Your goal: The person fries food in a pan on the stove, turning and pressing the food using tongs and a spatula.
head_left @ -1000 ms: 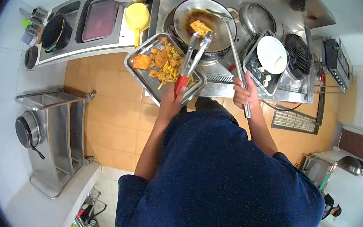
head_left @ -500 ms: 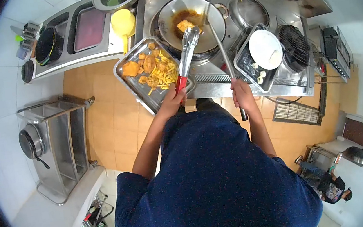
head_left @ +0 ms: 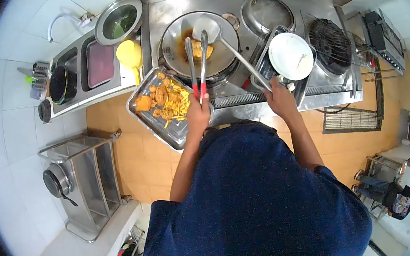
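My left hand point(head_left: 198, 112) is closed on the red handles of metal tongs point(head_left: 203, 72), whose two arms are spread apart over the wok point(head_left: 172, 45). A golden fried piece point(head_left: 202, 49) lies in brown oil beside the tong tips. With my right hand point(head_left: 281, 99) I grip the long handle of a ladle point(head_left: 207, 29), its bowl inside the wok, just above the piece. Left of the wok, a metal tray point(head_left: 174, 136) holds fries point(head_left: 177, 102) and several fried pieces.
A white plate point(head_left: 290, 57) rests on a tray right of the ladle. Beyond are a round lid point(head_left: 269, 15) and a black grate point(head_left: 329, 43). A yellow scoop point(head_left: 129, 54) and sinks stand left. A trolley point(head_left: 82, 189) is at far left; another person point(head_left: 398, 199) is at lower right.
The tongs went from closed on the piece over the wok to spread, with the piece lower in the oil. The ladle bowl swung left into the wok.
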Available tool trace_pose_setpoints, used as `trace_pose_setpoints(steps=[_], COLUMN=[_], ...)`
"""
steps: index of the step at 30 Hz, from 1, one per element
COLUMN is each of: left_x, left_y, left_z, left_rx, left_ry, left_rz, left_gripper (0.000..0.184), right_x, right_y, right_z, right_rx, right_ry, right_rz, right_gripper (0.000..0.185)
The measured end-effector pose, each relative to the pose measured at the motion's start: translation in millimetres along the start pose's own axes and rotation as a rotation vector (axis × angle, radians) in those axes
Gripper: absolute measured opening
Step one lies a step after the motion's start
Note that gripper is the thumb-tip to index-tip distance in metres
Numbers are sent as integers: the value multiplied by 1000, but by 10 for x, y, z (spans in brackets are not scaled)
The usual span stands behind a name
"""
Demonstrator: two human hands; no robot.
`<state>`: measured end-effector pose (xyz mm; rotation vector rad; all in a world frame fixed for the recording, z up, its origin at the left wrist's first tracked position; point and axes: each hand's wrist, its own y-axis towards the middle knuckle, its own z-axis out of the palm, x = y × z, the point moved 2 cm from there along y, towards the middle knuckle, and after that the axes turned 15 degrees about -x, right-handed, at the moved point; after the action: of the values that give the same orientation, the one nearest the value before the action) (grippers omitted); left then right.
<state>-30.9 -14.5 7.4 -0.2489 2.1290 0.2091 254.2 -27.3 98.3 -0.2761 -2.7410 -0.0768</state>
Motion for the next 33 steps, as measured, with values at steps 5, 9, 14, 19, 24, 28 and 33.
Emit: trace_pose_setpoints(steps=[5,9,14,19,24,28,33], left_x=[-292,-234,-335,-338,-266,-240,-232], left_y=[165,233,277,287,302,269,198], left_z=[-220,-142,-66,-28,-70,-107,-98], left_rx=[30,-8,-54,-78,-77,-80,-77], left_ry=[348,480,537,572,549,537,537], left_rz=[-41,-23,4,21,25,2,-46], left_gripper=[46,44,43,43,42,43,44], right_x=[-119,-257,-270,-243,-228,-220,-112], right_y=[235,356,584,640,584,528,436], right_z=[-73,-58,-144,-131,11,110,122], right_rx=[95,61,43,26,103,134,177], right_ry=[-108,-48,-54,-49,-68,-68,-88], right_rz=[44,25,-2,-13,-7,-48,-82], right_gripper=[38,31,29,26,26,32,36])
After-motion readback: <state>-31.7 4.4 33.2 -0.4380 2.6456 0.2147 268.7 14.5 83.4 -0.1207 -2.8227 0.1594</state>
